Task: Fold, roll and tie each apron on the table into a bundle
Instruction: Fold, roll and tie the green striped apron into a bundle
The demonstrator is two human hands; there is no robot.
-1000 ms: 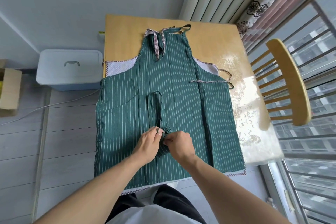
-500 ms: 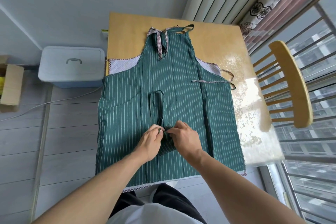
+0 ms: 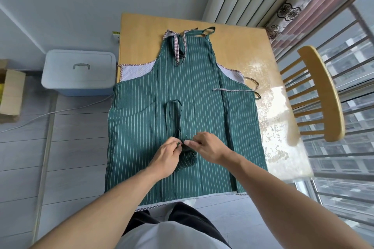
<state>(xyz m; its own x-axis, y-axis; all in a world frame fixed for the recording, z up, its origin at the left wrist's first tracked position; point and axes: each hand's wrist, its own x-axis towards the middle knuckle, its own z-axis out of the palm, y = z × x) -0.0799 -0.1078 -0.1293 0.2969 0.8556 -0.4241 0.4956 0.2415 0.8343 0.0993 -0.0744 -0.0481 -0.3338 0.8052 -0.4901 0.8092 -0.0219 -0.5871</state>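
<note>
Hands at a rolled green bundle point(image 3: 187, 159), near centre of the bench point(image 3: 238, 50).
Your left hand point(image 3: 167, 154) pinches its strap end point(image 3: 178, 144); your right hand point(image 3: 206, 146) pinches the knot, atop a flat striped apron point(image 3: 141, 127).

No readable text anywhere.

No lettering, label, brand, number or sign legible on the striped apron point(image 3: 182, 91), the wooden table point(image 3: 232, 42), the lidded plastic box point(image 3: 79, 70) or the cardboard carton point(image 3: 10, 91); only printed patterns on cloth, no words.
</note>
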